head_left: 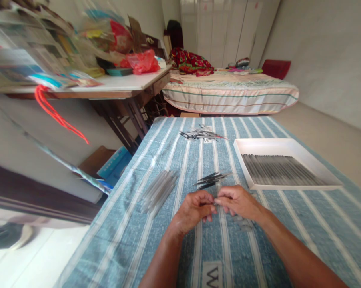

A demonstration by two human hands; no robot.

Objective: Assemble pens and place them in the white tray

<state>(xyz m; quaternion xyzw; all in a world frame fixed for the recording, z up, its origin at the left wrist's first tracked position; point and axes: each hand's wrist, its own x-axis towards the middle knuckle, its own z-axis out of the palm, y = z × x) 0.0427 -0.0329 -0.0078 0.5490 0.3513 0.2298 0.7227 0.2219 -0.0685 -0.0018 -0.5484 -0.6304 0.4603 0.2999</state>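
My left hand (195,209) and my right hand (238,201) meet above the striped cloth, fingertips touching or nearly so. Both are closed in a pinch; whatever lies between the fingers is too small or hidden to make out. Just beyond them is a small bunch of thin black sticks (212,179). To the left lies a bundle of translucent grey tubes (160,191). Partly under my right wrist are some small clear pieces (243,222), blurred. At the right, a white box lid or tray (291,187) holds a row of dark, slender pen-like sticks (284,170).
A blue and white striped tablecloth (192,248) covers the table. Near its far end is a loose heap of black and grey slender pieces (203,134). A cluttered side table (108,86) stands at left, with a red cord (59,118) hanging down. Behind is a bed (228,94).
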